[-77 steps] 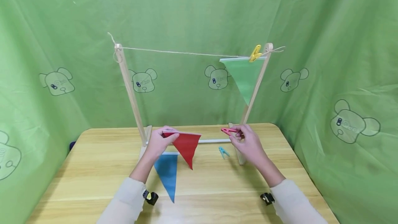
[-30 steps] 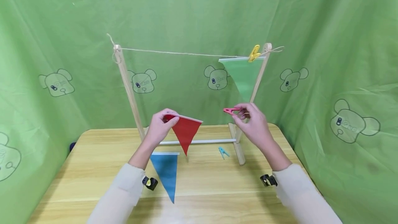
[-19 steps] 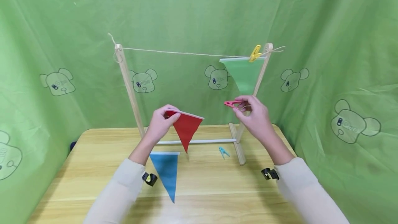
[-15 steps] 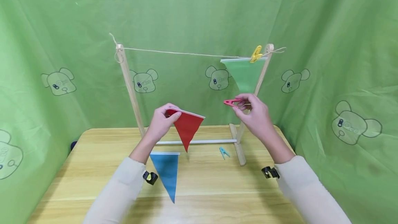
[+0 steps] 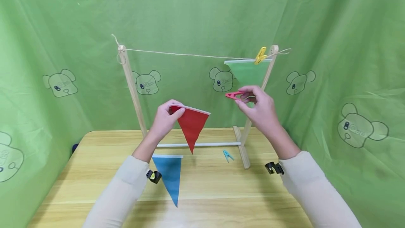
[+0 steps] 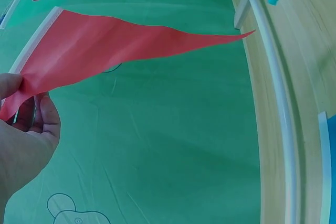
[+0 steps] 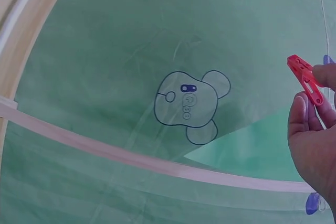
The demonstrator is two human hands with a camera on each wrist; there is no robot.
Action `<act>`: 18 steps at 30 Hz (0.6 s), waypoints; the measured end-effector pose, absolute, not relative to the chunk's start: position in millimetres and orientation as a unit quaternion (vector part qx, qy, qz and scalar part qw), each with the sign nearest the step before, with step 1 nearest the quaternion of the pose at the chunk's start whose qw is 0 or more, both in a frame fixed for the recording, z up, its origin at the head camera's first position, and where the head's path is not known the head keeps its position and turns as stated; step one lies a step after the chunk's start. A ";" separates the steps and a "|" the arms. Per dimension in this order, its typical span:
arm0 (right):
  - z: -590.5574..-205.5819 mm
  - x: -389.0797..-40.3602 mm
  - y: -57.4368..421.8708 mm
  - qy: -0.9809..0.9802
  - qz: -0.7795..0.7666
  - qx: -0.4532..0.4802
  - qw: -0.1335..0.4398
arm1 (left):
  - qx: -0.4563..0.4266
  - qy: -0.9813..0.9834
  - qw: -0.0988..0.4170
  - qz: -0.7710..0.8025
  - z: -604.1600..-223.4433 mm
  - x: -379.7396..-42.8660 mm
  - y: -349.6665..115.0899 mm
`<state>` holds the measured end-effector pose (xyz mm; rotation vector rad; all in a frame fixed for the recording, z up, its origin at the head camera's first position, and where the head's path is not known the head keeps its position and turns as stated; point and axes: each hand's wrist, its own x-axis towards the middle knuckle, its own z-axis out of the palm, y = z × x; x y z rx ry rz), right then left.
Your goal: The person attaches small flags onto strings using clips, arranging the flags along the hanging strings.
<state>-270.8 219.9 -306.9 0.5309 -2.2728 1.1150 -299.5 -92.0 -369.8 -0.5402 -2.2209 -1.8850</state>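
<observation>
My left hand [image 5: 165,119] pinches a red triangular pennant [image 5: 193,124] by the left end of its white top edge. The pennant hangs point down, below the string [image 5: 190,55] and in front of the stand. In the left wrist view the thumb lies over the pennant's [image 6: 105,48] corner and the fingers curl behind. A red clothespin [image 5: 233,95] is pinched between thumb and fingers of my right hand [image 5: 259,106], its nose pointing left. Beyond that hand a green pennant [image 5: 248,71] hangs from the string under a yellow clothespin [image 5: 261,55], its lower part hidden by the hand.
The string spans two wooden posts, one left [image 5: 132,87] and one right [image 5: 269,69], joined low down by a white rod [image 5: 202,144]. A blue pennant [image 5: 171,175] and a light-blue clothespin [image 5: 227,156] lie on the wooden table [image 5: 221,200]. Green curtain [image 5: 190,20] surrounds the table.
Both hands have risen toward the string, bringing the red pennant and the red clothespin up from near table height. The right hand has climbed higher and now overlaps the green pennant.
</observation>
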 end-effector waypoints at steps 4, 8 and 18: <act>-299.3 -271.8 218.2 -0.844 0.408 0.204 0.281 | -0.182 -0.744 0.091 -0.637 -367.8 -300.8 -89.7; -292.2 -273.7 216.7 -0.842 0.406 0.209 0.288 | -0.177 -0.738 0.093 -0.645 -366.2 -302.7 -86.7; -279.2 -277.8 211.0 -0.832 0.413 0.215 0.302 | -0.165 -0.706 0.103 -0.681 -356.5 -307.7 -78.2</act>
